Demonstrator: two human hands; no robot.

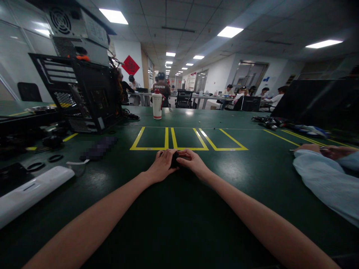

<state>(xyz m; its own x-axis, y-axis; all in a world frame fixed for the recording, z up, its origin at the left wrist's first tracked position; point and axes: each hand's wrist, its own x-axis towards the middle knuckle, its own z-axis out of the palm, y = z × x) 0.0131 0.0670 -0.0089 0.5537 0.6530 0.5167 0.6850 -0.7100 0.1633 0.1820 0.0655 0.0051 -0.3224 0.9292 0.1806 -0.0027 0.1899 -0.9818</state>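
Between my two hands is a small black object (175, 160), mostly covered by fingers, so its kind cannot be made out. My left hand (162, 166) wraps round its left side, resting low over the green table (179, 224). From the right, my right hand (193, 161) pinches the same object with thumb and fingers. Both hands are just in front of the yellow tape outlines (186, 148) marked on the tabletop.
An open black computer case (92, 97) stands at the left, a power supply unit (80, 33) on top. Nearer lie black rings (36, 166) and a white power strip (36, 190). A white cup (157, 105) stands ahead. A co-worker's sleeve (322, 179) is at the right.
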